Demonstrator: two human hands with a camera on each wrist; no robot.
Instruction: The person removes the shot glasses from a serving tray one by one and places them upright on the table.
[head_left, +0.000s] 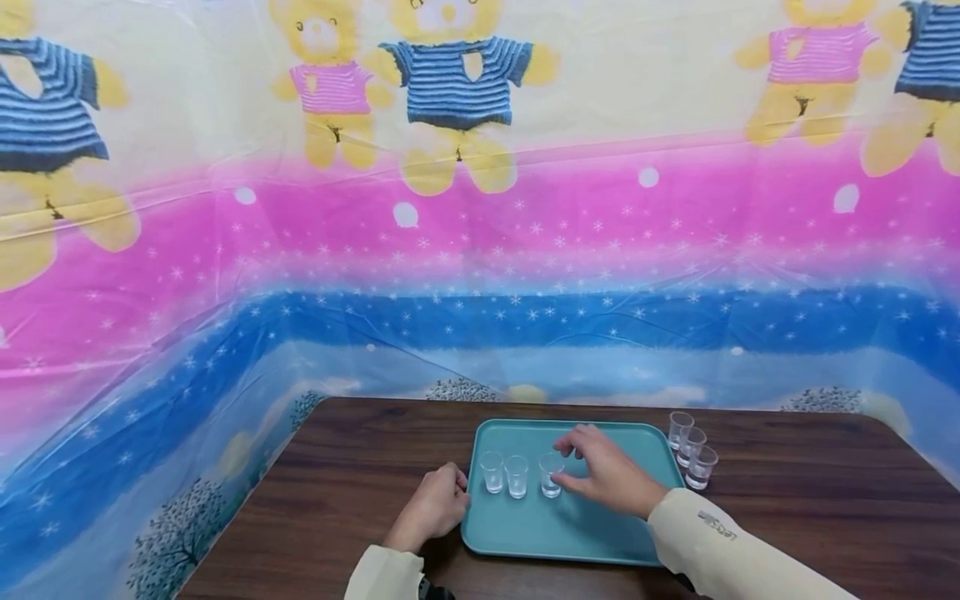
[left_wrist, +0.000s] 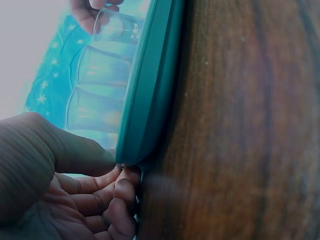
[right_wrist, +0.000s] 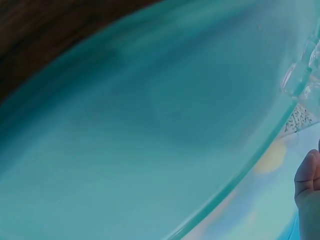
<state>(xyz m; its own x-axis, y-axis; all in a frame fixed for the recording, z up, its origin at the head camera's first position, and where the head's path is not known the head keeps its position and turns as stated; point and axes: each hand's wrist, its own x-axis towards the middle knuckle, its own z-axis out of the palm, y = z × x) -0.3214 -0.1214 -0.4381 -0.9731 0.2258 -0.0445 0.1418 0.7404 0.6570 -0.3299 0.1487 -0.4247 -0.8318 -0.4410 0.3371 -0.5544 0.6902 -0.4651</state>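
Your left hand pinches the teal rectangular tray, your right hand parted wide beside a clear tapered cup.

The site is a curtained tabletop workstation — wider room type indeterminate. Bear-printed fabric borders a wood-grain table on three sides.

Six clear glasses — three on one tray, three beside it — plus two hands and one table.
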